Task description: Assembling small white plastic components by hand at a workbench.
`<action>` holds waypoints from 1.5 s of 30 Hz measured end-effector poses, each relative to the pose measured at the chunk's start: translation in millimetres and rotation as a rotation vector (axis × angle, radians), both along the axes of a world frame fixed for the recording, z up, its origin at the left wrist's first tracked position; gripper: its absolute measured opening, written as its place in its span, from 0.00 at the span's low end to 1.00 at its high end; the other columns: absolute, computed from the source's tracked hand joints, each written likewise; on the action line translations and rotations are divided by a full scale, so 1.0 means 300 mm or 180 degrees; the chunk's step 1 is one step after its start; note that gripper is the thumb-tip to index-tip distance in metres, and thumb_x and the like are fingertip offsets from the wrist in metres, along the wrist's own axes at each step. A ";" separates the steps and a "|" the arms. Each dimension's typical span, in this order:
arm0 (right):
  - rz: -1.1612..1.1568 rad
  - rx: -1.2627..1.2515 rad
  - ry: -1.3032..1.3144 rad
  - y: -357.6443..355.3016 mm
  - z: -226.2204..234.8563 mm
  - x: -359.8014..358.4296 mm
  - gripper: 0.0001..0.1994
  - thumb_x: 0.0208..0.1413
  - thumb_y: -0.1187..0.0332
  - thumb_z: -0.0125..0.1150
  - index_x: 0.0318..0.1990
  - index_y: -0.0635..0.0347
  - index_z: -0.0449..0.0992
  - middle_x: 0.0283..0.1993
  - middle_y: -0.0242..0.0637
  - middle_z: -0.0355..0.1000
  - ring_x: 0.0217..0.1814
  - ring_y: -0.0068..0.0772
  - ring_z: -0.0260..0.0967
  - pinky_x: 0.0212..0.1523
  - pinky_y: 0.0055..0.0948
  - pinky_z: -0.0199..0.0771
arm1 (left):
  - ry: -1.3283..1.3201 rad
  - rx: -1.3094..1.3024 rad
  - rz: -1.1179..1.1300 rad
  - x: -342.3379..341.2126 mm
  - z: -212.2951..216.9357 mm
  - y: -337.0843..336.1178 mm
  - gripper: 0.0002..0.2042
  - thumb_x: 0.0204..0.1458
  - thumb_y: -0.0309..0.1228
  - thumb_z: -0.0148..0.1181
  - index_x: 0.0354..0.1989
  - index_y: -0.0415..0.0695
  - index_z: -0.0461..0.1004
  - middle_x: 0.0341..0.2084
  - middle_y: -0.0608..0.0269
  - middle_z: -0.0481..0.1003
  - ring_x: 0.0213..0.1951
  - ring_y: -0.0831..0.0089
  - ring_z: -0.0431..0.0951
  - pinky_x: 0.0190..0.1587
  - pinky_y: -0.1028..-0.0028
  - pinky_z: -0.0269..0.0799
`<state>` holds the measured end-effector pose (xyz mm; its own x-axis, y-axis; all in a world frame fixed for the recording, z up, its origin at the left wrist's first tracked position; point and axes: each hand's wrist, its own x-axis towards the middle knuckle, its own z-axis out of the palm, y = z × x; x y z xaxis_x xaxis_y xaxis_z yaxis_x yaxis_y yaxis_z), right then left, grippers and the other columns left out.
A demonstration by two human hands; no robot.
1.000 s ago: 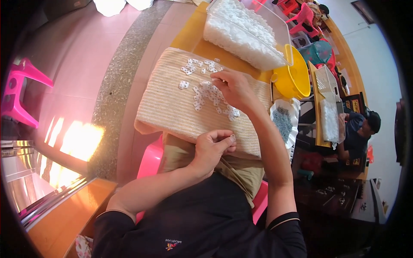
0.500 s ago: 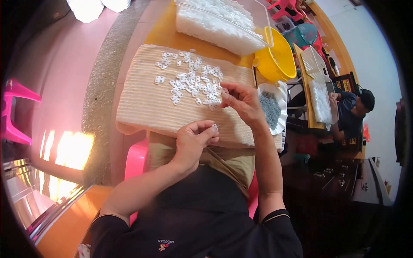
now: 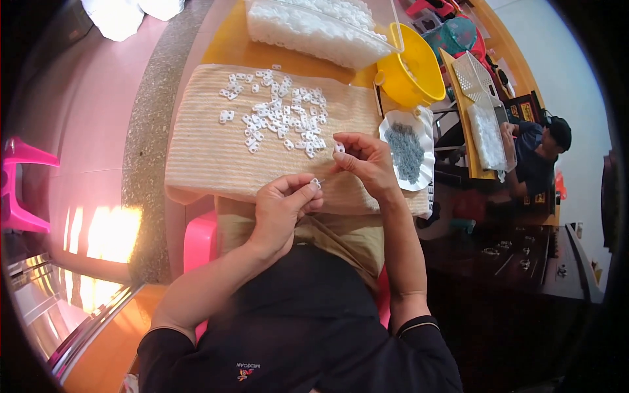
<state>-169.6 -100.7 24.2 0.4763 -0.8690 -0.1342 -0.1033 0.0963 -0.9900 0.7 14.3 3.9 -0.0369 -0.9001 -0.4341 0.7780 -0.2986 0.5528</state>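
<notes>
My left hand pinches a small white plastic piece between thumb and forefinger, and something thin sticks out of it toward the right. Slightly higher and to the right, my right hand holds another small white plastic piece with holes at its fingertips. The two pieces are apart. Many similar white pieces lie scattered on a striped beige cloth just beyond my hands. A white fluted dish with small grey parts sits right of my right hand; the single parts are too small to make out.
A clear bin full of white pieces stands at the table's far side, beside a yellow basin. At the right another person works at a separate table with a white basket. Pink stools stand around.
My right hand has drawn back from the scattered pieces with one white piece in its fingers. My left hand still pinches its piece. The view has shifted slightly.
</notes>
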 end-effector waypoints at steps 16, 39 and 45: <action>-0.0191 0.0068 -0.0133 0.031 -0.004 -0.028 0.10 0.58 0.73 0.59 0.45 0.69 0.75 0.31 0.34 0.73 0.31 0.22 0.73 0.34 0.21 0.76 | -0.0002 -0.0021 0.0017 0.004 0.000 -0.005 0.08 0.54 0.21 0.58 0.42 0.36 0.72 0.31 0.60 0.76 0.31 0.76 0.78 0.36 0.80 0.77; -0.0259 -0.0028 -0.0078 0.069 -0.043 -0.034 0.15 0.53 0.77 0.62 0.49 0.70 0.72 0.33 0.35 0.74 0.32 0.25 0.74 0.34 0.22 0.76 | 0.0015 0.0048 0.0070 0.004 -0.004 -0.006 0.10 0.54 0.23 0.58 0.43 0.34 0.71 0.31 0.58 0.76 0.30 0.75 0.78 0.35 0.81 0.76; -0.0201 0.0122 -0.0056 0.090 -0.046 -0.034 0.16 0.53 0.76 0.63 0.49 0.70 0.73 0.33 0.36 0.74 0.32 0.25 0.74 0.35 0.21 0.76 | 0.0030 0.0020 0.0045 0.008 -0.001 -0.007 0.10 0.54 0.23 0.58 0.44 0.34 0.71 0.31 0.58 0.76 0.31 0.75 0.78 0.36 0.80 0.76</action>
<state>-179.7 -73.7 10.4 0.4232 -0.8918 -0.1601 -0.0786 0.1398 -0.9870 3.1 12.2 3.6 -0.0284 -0.8978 -0.4395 0.7874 -0.2909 0.5435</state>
